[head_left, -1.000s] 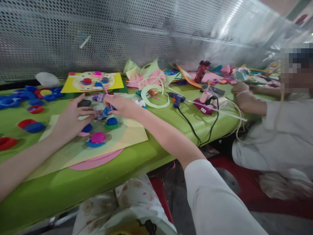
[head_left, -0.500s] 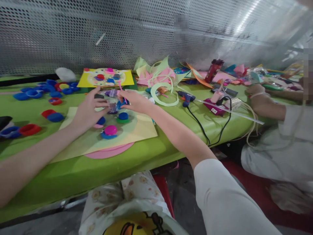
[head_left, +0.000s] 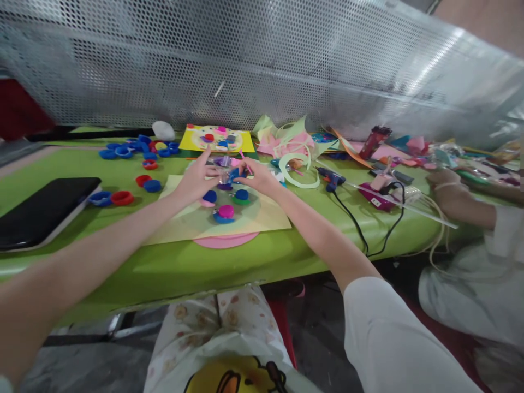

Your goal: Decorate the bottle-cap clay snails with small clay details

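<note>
Over a pale yellow sheet [head_left: 262, 215], my left hand [head_left: 196, 179] has its thumb and fingers on the edge of a small clear plastic bag [head_left: 224, 176]. My right hand [head_left: 260, 177] is closed at the bag's other side, with a thin pink stick [head_left: 246, 162] poking up from its fingers. Something blue [head_left: 234, 174] shows between the hands; the fingers partly hide it. Bottle caps lie on the sheet below: a pink cap [head_left: 226, 211] on a blue one, and a blue cap [head_left: 241, 194] on a green one.
Several blue and red caps [head_left: 123, 198] lie left, near a black phone-like object [head_left: 47, 210]. Behind stands a yellow decorated card [head_left: 188, 139]. To the right are a pale green paper ring [head_left: 286, 173], a glue gun [head_left: 331, 177], a magenta power strip [head_left: 375, 197] and another person's arm [head_left: 462, 202].
The view has swung left, bringing the whole black object into sight. Both hands stay around the plastic bag, and the pink stick remains in my right hand.
</note>
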`<action>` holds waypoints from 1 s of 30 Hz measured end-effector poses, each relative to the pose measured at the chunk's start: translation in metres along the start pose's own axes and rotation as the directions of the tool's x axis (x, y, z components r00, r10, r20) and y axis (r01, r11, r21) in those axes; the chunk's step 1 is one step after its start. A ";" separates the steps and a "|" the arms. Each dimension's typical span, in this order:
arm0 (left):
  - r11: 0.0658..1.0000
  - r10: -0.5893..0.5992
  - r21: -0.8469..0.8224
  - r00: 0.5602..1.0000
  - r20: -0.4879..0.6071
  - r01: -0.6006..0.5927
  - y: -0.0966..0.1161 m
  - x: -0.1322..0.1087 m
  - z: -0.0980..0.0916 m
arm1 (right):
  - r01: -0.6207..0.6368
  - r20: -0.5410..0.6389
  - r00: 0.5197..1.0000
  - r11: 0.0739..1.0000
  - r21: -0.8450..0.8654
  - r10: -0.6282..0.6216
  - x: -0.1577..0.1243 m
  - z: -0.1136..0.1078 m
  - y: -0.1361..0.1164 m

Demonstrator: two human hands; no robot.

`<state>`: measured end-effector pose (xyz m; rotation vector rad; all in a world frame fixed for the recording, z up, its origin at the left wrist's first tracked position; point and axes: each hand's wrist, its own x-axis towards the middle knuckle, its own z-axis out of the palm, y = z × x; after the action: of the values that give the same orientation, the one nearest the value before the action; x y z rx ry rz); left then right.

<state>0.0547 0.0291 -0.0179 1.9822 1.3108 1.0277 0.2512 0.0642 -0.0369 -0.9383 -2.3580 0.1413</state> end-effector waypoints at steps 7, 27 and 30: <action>0.997 -0.075 -0.029 0.997 -0.013 0.074 0.000 0.004 0.000 | -0.071 0.041 0.997 0.997 0.039 0.069 0.004 0.001 0.001; 0.994 -0.101 0.039 0.995 0.022 0.100 0.010 0.005 0.008 | -0.083 0.071 0.994 0.994 0.065 0.078 0.000 -0.001 0.007; 0.990 -0.136 0.037 0.991 -0.003 0.136 0.011 0.005 0.008 | -0.076 0.066 0.995 0.995 0.067 0.072 0.001 0.002 0.005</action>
<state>0.0681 0.0293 -0.0121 1.8907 1.4536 0.9458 0.2522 0.0687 -0.0390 -1.0010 -2.3605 0.2848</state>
